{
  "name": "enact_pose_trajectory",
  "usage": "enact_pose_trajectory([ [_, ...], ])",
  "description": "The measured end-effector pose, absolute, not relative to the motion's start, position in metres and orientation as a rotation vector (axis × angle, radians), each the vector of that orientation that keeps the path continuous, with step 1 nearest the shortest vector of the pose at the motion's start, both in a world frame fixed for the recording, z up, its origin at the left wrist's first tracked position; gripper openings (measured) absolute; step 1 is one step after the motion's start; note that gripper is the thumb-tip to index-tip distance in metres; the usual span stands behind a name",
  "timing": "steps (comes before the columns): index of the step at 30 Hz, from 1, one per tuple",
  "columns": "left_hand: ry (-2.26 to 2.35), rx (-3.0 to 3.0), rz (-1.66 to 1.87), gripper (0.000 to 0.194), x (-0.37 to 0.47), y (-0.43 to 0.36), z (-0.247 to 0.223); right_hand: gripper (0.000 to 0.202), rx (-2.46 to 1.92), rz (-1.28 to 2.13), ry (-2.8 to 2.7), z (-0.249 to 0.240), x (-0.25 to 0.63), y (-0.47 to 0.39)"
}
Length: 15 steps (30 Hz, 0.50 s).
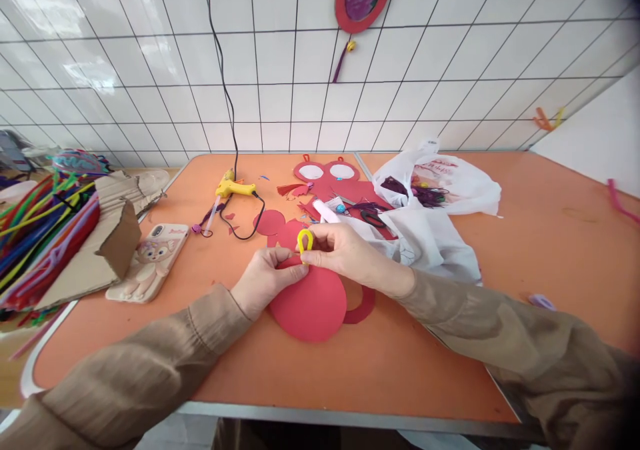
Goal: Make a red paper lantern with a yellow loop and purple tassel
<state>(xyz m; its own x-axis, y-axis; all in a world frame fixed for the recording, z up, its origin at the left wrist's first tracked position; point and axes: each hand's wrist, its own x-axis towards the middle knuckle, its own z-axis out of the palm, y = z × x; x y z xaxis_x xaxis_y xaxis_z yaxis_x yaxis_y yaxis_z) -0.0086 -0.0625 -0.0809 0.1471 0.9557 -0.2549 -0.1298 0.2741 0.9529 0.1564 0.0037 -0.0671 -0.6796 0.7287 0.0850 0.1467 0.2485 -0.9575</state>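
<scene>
Near the middle of the table, my right hand (345, 253) pinches a yellow pipe cleaner loop (305, 231) between thumb and fingers. The loop stands up at the upper edge of a red paper disc (310, 310). My left hand (267, 277) grips that edge between thumb and fingers, just left of the loop. Whether the loop is fixed to the disc cannot be seen, as my fingertips cover its lower end. Partly under the disc lies a red paper ring (369, 303). Beyond my hands are smaller red paper pieces (270, 222).
A yellow glue gun (235, 188) with a cord lies at the back left, near a phone in a case (159, 257). Cardboard (117, 237) and colourful pipe cleaners (45, 250) fill the left side. White plastic bags (465, 183) lie back right, near scissors (373, 218).
</scene>
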Motion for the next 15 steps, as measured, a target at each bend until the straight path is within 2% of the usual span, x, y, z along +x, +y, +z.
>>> enact_pose_trajectory([
  [15, 1.033, 0.838, 1.073, 0.036, -0.0085, -0.0616, -0.0877, 0.019, -0.770, 1.501, -1.862, -0.0647, 0.1565, 0.0014],
])
